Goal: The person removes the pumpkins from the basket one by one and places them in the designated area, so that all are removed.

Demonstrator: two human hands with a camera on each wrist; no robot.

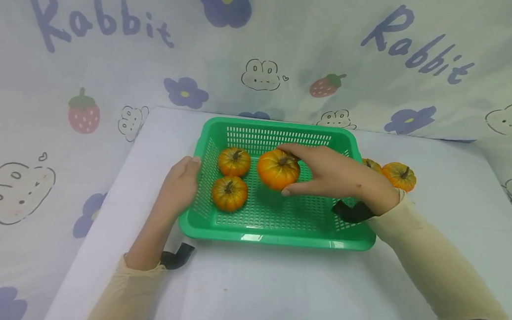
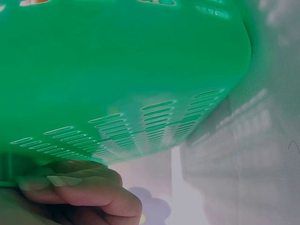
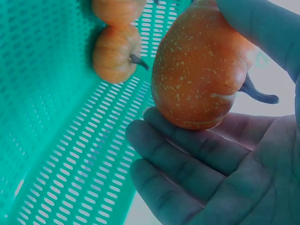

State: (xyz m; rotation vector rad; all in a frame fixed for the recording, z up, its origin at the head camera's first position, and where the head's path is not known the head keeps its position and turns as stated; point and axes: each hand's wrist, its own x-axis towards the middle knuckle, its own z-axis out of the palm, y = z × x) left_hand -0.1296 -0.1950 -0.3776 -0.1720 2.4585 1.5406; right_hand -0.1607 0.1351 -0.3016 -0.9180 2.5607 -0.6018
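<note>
My right hand [image 1: 328, 171] holds a small orange pumpkin [image 1: 277, 170] between thumb and fingers, over the inside of the green plastic basket [image 1: 279, 242]. In the right wrist view the speckled underside of this pumpkin [image 3: 197, 70] shows, its dark stem pointing towards the palm. At the basket's left side, my left hand [image 1: 179, 186] grips the rim, thumb on top; the left wrist view has its curled fingers [image 2: 93, 190] beneath the edge. Two more pumpkins, a rear one [image 1: 234, 162] and a front one [image 1: 229, 193], sit inside along the left wall.
To the right of the basket, on the white table [image 1: 265, 293], lie two pumpkins: one [image 1: 400, 176] in full sight, another [image 1: 372, 165] partly behind the basket and right arm. A patterned cloth [image 1: 213, 54] with rabbits and flowers hangs behind the table.
</note>
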